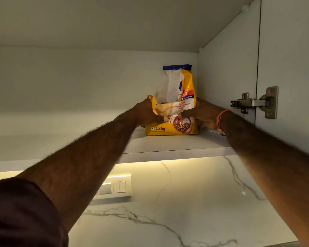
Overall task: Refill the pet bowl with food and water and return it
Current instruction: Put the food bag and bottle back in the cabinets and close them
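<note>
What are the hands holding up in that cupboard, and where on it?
Both the left hand and right hand grip the yellow pet food bag at its crumpled middle, one on each side.

White shelf (168, 145); door hinge (253, 102); wall switches (114, 187); marble backsplash (185, 202)

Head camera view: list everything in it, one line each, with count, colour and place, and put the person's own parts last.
Pet food bag: one, yellow with a blue top strip, opened at the top, standing on the cabinet shelf near its right wall.
Cabinet shelf: one, white, across the middle of the view.
Door hinge: one, metal, at the cabinet's right side.
Switch panel: one, white, on the wall below the shelf.
Marble wall: white with grey veins, lit from under the shelf.
Wristband: one, orange, on the right wrist.
Sleeve: one, dark, lower left corner.
Left hand: gripping the bag's left side.
Right hand: gripping the bag's right side.
</note>
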